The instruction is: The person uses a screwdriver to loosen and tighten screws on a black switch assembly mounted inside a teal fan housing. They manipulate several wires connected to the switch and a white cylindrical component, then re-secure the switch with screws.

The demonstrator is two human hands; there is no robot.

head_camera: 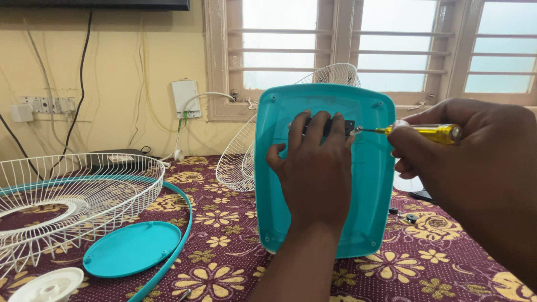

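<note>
1. Turquoise plastic fan base panel (369,184) stands upright at the centre of the frame, its lower edge on the maroon floral tablecloth (436,268).
2. Left hand (316,173) presses flat against the panel, its fingertips pinning a small black bracket (348,127) near the panel's top.
3. Right hand (470,156), at the right of the frame, is clenched around a yellow-handled screwdriver (430,133) whose tip meets the bracket's right end.
4. The step looks like turning a screw at that bracket; the next move seems to call for keeping the tip seated and the panel steady.
5. Count: one panel, one screwdriver, two white wire fan guards (lower left (72,201), behind the panel (240,156)), one turquoise round cap (131,249), one turquoise ring (178,240), one white round plastic part (47,285) at the bottom left corner.
</note>
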